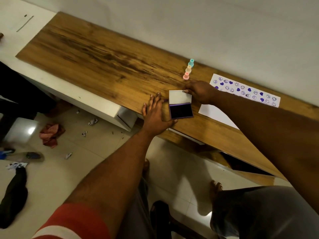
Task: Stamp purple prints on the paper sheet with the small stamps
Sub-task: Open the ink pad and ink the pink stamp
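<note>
The right hand pinches the ink pad lid open; the left hand rests flat beside. Next, probably, grasp the pink stamp just beyond the right hand.

A short red-orange fabric sleeve with white stripes covers my left upper arm. My forearms are bare down to my left hand and right hand. Grey cloth trousers cover my legs; my feet are bare.
</note>
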Action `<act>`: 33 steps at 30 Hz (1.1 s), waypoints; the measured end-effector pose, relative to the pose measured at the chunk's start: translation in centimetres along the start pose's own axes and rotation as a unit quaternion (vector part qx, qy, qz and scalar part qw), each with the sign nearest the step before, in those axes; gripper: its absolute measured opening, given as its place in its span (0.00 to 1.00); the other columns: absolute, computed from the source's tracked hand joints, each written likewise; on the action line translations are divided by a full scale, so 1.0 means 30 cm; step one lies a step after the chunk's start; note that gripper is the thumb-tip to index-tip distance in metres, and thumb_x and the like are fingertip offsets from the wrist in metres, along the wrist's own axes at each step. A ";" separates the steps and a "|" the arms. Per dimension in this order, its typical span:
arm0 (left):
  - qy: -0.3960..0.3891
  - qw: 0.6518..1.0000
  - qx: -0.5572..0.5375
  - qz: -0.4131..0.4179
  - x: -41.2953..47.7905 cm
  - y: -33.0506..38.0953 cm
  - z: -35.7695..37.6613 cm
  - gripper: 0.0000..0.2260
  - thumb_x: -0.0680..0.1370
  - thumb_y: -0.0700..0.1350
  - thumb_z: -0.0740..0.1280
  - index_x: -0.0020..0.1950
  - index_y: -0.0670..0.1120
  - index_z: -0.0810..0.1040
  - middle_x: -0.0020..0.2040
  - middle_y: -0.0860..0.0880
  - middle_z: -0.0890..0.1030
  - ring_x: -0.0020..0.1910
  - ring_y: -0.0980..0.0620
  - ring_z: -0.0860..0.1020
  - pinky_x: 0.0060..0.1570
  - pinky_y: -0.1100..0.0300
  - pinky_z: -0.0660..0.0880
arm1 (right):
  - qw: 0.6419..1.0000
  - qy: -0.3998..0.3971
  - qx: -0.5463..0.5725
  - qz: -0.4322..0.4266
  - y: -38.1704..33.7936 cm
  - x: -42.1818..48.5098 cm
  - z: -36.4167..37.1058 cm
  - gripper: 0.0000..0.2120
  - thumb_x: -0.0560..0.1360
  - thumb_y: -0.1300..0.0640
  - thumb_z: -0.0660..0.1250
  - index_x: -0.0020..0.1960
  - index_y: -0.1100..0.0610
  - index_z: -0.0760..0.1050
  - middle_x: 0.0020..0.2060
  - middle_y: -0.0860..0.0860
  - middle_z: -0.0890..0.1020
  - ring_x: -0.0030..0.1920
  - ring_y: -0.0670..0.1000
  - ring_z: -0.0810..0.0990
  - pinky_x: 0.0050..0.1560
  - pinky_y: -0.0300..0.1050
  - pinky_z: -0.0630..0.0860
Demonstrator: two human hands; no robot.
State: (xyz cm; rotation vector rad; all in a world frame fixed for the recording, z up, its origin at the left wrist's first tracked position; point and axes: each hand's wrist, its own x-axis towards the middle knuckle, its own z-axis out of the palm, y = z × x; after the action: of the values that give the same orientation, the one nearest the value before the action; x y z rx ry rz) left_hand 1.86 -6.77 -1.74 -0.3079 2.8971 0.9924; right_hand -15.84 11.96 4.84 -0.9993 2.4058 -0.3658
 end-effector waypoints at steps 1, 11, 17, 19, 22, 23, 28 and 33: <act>0.001 1.000 -0.001 -0.001 0.002 0.001 -0.001 0.45 0.71 0.65 0.76 0.81 0.50 0.61 0.86 0.51 0.50 0.84 0.51 0.41 0.79 0.45 0.37 | 1.000 0.008 0.003 0.004 0.003 0.002 0.005 0.16 0.86 0.53 0.59 0.69 0.58 0.77 0.64 0.58 0.79 0.63 0.58 0.76 0.56 0.45 0.69; 0.002 1.000 -0.015 0.002 0.005 -0.001 -0.001 0.45 0.71 0.65 0.76 0.81 0.52 0.61 0.86 0.51 0.49 0.83 0.52 0.40 0.78 0.45 0.36 | 0.978 0.192 0.033 0.073 -0.005 -0.007 0.053 0.15 0.83 0.51 0.66 0.67 0.52 0.79 0.61 0.52 0.83 0.59 0.54 0.80 0.52 0.45 0.75; -0.004 0.998 -0.058 0.011 0.027 -0.016 -0.048 0.51 0.65 0.71 0.75 0.81 0.50 0.60 0.83 0.48 0.58 0.83 0.48 0.51 0.79 0.44 0.46 | 0.941 0.304 -0.061 0.132 -0.034 0.046 -0.014 0.15 0.82 0.45 0.64 0.60 0.53 0.82 0.49 0.54 0.86 0.48 0.56 0.83 0.43 0.44 0.68; 0.029 0.996 -0.089 0.004 0.035 -0.014 -0.070 0.52 0.64 0.75 0.72 0.80 0.50 0.61 0.79 0.48 0.65 0.79 0.45 0.59 0.76 0.46 0.55 | 0.939 0.285 -0.098 0.164 -0.046 0.079 -0.026 0.17 0.81 0.44 0.65 0.59 0.55 0.82 0.49 0.55 0.85 0.48 0.57 0.83 0.43 0.45 0.69; 0.083 0.990 -0.111 0.002 0.033 -0.012 -0.080 0.47 0.68 0.77 0.67 0.78 0.50 0.65 0.74 0.49 0.71 0.74 0.48 0.66 0.71 0.50 0.61 | 0.932 0.282 -0.124 0.190 -0.071 0.114 -0.027 0.18 0.79 0.43 0.69 0.57 0.57 0.82 0.49 0.57 0.85 0.49 0.59 0.84 0.45 0.47 0.74; 0.095 0.988 -0.119 -0.002 0.033 -0.014 -0.082 0.45 0.70 0.76 0.65 0.77 0.49 0.66 0.74 0.49 0.72 0.73 0.48 0.67 0.70 0.51 0.61 | 0.932 0.278 -0.131 0.194 -0.081 0.125 -0.026 0.18 0.78 0.43 0.69 0.56 0.57 0.82 0.49 0.57 0.85 0.49 0.59 0.84 0.45 0.48 0.75; 0.156 0.978 -0.123 -0.060 0.054 -0.020 -0.107 0.32 0.80 0.68 0.55 0.72 0.46 0.73 0.66 0.47 0.79 0.67 0.47 0.73 0.70 0.46 0.65 | 0.936 0.267 -0.116 0.196 -0.118 0.176 -0.029 0.14 0.81 0.49 0.67 0.58 0.58 0.84 0.51 0.58 0.85 0.51 0.59 0.84 0.50 0.48 0.78; 0.162 0.980 -0.084 -0.077 0.061 -0.044 -0.119 0.25 0.84 0.62 0.57 0.70 0.46 0.74 0.65 0.47 0.80 0.66 0.45 0.74 0.68 0.42 0.67 | 0.940 0.259 -0.082 0.206 -0.157 0.218 -0.016 0.13 0.80 0.52 0.68 0.57 0.59 0.83 0.51 0.58 0.86 0.52 0.58 0.84 0.54 0.49 0.80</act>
State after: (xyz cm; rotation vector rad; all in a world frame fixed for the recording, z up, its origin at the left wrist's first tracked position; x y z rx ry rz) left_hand 0.37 -10.29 0.07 -0.7594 3.0080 1.2671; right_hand -17.28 4.03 4.95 -0.4674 3.0801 -0.3024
